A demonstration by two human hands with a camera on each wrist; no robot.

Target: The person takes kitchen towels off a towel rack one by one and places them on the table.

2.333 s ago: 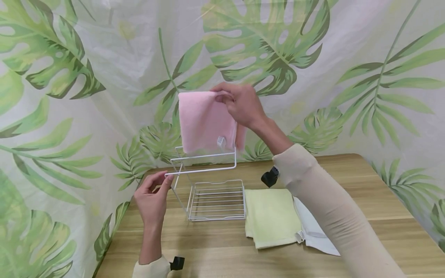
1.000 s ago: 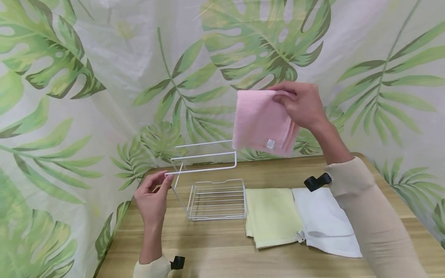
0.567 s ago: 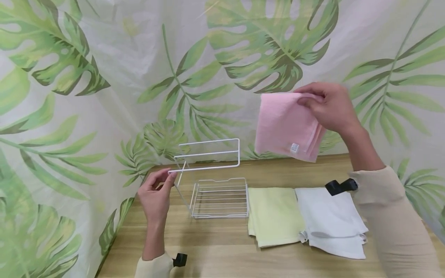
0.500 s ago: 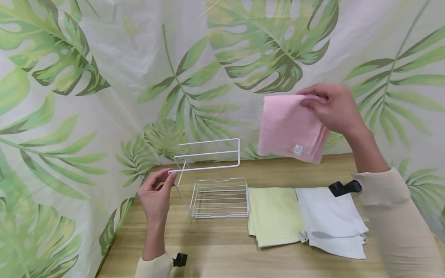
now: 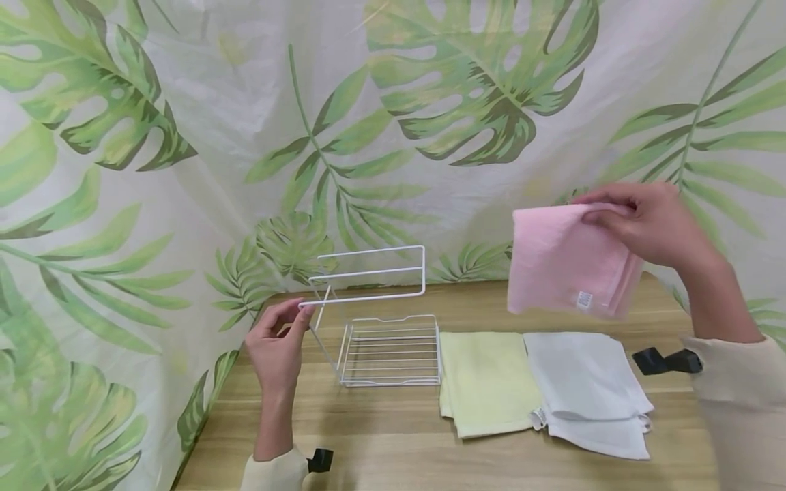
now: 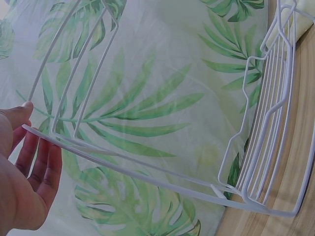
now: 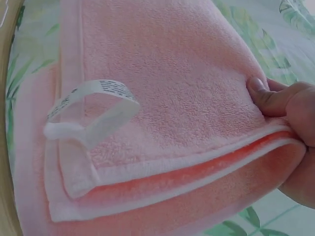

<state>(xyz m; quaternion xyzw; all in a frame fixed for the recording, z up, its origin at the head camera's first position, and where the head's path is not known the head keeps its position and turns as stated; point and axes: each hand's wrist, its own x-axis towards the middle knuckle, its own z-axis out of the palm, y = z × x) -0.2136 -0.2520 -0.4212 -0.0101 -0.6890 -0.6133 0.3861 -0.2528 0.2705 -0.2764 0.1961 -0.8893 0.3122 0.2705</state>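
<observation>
A folded pink towel (image 5: 561, 259) with a small white label hangs in the air on the right, above the back part of the table. My right hand (image 5: 657, 225) pinches its top fold between thumb and fingers. In the right wrist view the pink towel (image 7: 172, 88) shows several layers, with the thumb pressed on one face. On the left, my left hand (image 5: 279, 348) holds a front corner of the white wire rack's (image 5: 368, 298) upper frame. The left wrist view shows the thumb and fingers of the hand (image 6: 29, 167) around that wire corner.
A folded yellow towel (image 5: 488, 382) lies right beside the rack's base. Next to it lies a folded white towel (image 5: 589, 382). Both are on the wooden table (image 5: 381, 436). Behind stands a leaf-patterned curtain (image 5: 430, 204).
My right hand has carried the pink towel away from the rack's top bars, to the right and then lower. My left hand stays at the rack's corner.
</observation>
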